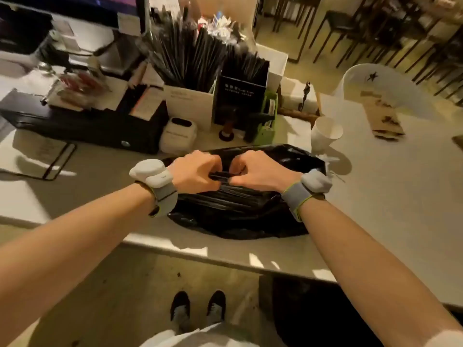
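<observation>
a bundle of black straws (235, 194) (thin, glossy, lying in a crumpled black plastic bag (250, 221) on the counter (375, 196)) is gripped at its far end by left hand (198, 171) and right hand (260, 170), fingers curled tight around it.

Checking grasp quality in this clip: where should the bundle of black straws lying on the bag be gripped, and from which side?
Probably from above, fingers wrapped across the bundle of black straws near its end, as the left hand and right hand do: it lies flat on the soft black bag, so side approaches could scatter it.
</observation>
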`<control>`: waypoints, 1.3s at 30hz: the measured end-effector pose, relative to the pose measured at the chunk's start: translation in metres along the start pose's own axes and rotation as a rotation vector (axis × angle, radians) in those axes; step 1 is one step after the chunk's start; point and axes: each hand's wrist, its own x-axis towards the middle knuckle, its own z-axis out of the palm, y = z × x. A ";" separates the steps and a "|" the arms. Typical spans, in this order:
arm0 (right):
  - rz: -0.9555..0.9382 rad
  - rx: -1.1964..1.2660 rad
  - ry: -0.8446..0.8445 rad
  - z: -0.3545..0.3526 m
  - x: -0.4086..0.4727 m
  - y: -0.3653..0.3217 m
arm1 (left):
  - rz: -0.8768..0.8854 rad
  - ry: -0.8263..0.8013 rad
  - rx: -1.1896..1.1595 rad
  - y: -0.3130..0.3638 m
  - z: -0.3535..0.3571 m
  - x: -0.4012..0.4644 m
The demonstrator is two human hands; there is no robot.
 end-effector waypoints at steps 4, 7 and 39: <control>-0.052 -0.037 0.081 0.010 0.011 0.009 | 0.061 0.124 0.226 -0.013 0.020 0.007; -0.018 -0.198 0.026 0.029 0.025 0.025 | 0.032 0.100 0.227 -0.026 0.040 0.017; -0.110 -0.306 0.126 0.077 0.020 0.052 | -0.084 0.299 -0.269 -0.075 0.090 0.012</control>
